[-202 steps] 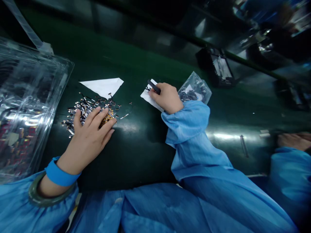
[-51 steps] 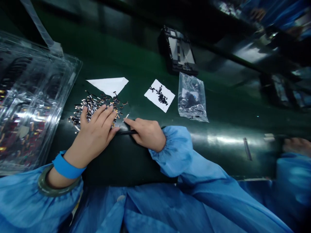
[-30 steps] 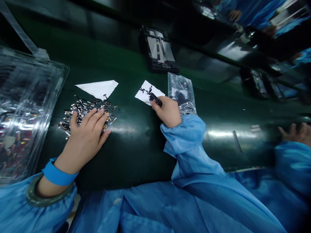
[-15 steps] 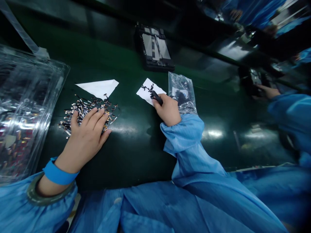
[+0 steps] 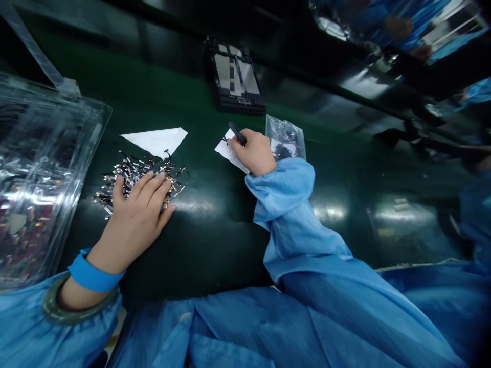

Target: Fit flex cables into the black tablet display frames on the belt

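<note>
My left hand (image 5: 140, 212) rests with fingers spread on a pile of small flex-cable parts (image 5: 128, 176), dark and silvery with gold-coloured ends. A blue band and a green bangle circle that wrist. My right hand (image 5: 256, 152) is closed around a black pen-like tool (image 5: 238, 134), whose upper end sticks out to the upper left. Beneath this hand lies a small white sheet (image 5: 235, 159), with a few tiny black pieces (image 5: 225, 138) at its edge. The hand hides the tool's lower end and part of the sheet.
Behind the pile lies a folded white paper (image 5: 157, 140). A clear bag (image 5: 291, 135) with dark contents is beside my right wrist. Clear plastic trays (image 5: 92, 122) stand at left. A black device frame (image 5: 241, 84) sits farther back. A co-worker's blurred blue sleeve (image 5: 473, 204) is at right.
My right hand has moved slightly up and left, now covering most of the black pieces, and the tool has tilted. The device frame has shifted left. The co-worker's arm at right has moved. My left hand stays still.
</note>
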A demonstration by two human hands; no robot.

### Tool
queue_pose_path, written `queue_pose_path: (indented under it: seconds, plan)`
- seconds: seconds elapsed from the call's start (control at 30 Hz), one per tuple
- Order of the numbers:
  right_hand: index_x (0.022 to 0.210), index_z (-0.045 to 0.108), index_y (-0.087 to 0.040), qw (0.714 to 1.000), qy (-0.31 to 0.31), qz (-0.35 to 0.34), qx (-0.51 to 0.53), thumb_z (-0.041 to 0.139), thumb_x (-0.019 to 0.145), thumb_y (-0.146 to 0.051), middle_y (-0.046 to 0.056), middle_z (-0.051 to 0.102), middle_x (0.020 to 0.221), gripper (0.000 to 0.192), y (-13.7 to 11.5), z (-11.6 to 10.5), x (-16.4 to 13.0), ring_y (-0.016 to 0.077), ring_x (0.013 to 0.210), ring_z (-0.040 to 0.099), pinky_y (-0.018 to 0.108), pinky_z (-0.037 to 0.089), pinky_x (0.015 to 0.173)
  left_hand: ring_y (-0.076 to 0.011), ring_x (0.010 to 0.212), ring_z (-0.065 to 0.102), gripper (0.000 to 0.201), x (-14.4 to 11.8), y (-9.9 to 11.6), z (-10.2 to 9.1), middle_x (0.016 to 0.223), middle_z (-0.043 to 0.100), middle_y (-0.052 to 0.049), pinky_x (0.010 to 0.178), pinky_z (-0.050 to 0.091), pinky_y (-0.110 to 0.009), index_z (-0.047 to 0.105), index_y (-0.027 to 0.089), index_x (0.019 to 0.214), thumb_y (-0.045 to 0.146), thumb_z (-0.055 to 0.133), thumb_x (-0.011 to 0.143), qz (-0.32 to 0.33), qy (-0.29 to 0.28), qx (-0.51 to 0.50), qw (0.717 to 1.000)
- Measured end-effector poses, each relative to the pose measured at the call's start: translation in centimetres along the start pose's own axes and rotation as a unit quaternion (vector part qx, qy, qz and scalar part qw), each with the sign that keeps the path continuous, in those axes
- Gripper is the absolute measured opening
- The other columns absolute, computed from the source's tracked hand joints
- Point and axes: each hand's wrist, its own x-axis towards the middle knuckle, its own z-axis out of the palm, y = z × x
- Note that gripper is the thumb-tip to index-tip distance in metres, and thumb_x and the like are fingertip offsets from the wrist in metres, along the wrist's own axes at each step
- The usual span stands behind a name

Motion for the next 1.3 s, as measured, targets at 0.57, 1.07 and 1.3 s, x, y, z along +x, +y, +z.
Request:
queue_pose_path:
  seconds: [0.57, 1.07, 1.3]
  plan:
    - [0.084, 0.06, -0.018, 0.988, 0.018, 0.07, 0.135, 0.057, 0.076, -0.015, 0.006, 0.068, 0.087, 0.009, 0.1, -0.4, -0.6, 0.0247, 0.087, 0.064, 0.044, 0.049, 0.089, -0.0375, 0.132, 0.048, 0.043, -0.1, 0.1, 0.0, 0.138, 0.055, -0.021, 0.109, 0.024, -0.065, 0.048, 0.008, 0.136, 0.027, 0.044, 0.098, -0.002, -0.002, 0.001, 1.0]
    - [0.077, 0.069, -0.018, 0.915, -0.243, -0.003, 0.321, 0.068, 0.075, -0.028, -0.002, 0.062, 0.064, 0.01, -3.8, -0.1, -8.5, 0.0088, 0.054, 0.05, 0.023, 0.039, 0.054, -0.0371, 0.135, 0.044, 0.044, -0.1, 0.0, -0.2, 0.141, 0.052, -0.02, 0.112, 0.019, -0.066, 0.047, 0.013, 0.138, 0.027, 0.045, 0.097, -0.021, -0.021, -0.037, 0.999]
    - [0.101, 0.065, -0.017, 0.951, -0.2, -0.074, 0.226, 0.064, 0.082, -0.032, -0.001, 0.063, 0.073, 0.024, -2.7, -0.8, -8.3, 0.0123, 0.063, 0.056, 0.026, 0.044, 0.063, -0.0378, 0.134, 0.044, 0.043, -0.1, 0.1, -0.2, 0.14, 0.052, -0.021, 0.111, 0.021, -0.066, 0.048, 0.012, 0.137, 0.027, 0.045, 0.097, -0.017, -0.021, -0.03, 0.999]
